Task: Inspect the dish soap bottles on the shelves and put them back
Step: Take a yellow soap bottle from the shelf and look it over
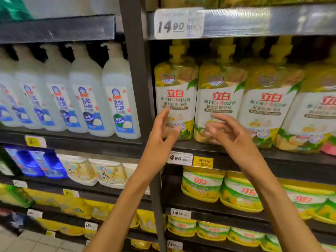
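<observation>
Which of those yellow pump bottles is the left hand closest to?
The leftmost yellow bottle, next to the dark upright post; the left hand overlaps its lower label.

You have both forearms bare up to the frame's lower edge, no sleeves showing. Your left hand (160,135) and right hand (229,133) wear no gloves, rings or watch.

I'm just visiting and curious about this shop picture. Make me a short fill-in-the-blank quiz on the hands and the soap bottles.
1. Both hands, the left hand and the right hand, hold ____.
2. The yellow pump bottles right behind the hands have pumps coloured ____.
3. The clear pump bottles stand to the ____ of the dark shelf post.
4. The big price tag above the yellow bottles reads ____.

Missing words: nothing; yellow; left; 14.90
</observation>
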A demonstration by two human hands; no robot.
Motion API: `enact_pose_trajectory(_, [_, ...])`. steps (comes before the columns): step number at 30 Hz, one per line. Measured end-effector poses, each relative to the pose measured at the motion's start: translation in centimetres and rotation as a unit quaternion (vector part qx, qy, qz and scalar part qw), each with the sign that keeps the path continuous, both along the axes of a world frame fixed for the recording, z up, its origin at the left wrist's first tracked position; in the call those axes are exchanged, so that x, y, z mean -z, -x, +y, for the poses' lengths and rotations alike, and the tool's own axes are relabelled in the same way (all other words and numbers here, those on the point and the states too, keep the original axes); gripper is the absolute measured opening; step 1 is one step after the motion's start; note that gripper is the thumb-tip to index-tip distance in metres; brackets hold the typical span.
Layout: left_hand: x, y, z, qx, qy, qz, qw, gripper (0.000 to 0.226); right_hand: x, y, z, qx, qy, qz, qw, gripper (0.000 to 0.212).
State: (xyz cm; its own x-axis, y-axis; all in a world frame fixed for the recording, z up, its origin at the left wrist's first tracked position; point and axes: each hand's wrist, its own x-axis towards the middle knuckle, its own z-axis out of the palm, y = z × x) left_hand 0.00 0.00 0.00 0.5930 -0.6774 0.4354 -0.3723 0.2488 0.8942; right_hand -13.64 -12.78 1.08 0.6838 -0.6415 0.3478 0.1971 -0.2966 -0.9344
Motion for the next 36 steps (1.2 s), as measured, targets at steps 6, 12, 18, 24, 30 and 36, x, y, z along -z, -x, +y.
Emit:
enact_pose_trajectory(6, [-0.2,-0.8,-4.7,-0.126,-0.048,-0.056,0.989,0.088,-6.5,-4.4,-0.2,0.045,0.177,-0.087,0.979,0.043])
enact_pose_trajectory(12, [0.5,-2.3,-7.0,-0.175,-0.013,0.050,0.983,0.082,-10.4,-8.4,-0.9,0.171,0.330,0.021,0.928,0.021])
enact_pose_trajectory(18, [1.4,-2.6,-7.4,-0.202,-0.040,0.100,0.973,0.077,-12.8,-10.9,-1.2,0.136,0.453,0.282,0.835,0.055])
enact_pose_trajectory(24, [1.9,0.4,-7.2,-0.289,-0.126,0.037,0.948,0.091,-13.5,-11.3,-2.1,0.102,0.409,0.311,0.852,0.065])
enact_pose_trajectory(30, [2.9,6.3,-7.3,-0.287,-0.143,0.004,0.947,0.097,-14.6,-11.4,-2.3,0.076,0.327,0.276,0.901,0.087])
enact_pose_trajectory(36, [4.7,7.9,-4.7,-0.294,-0.055,-0.048,0.953,0.093,-13.6,-10.6,-2.5,0.036,0.275,0.156,0.948,0.055])
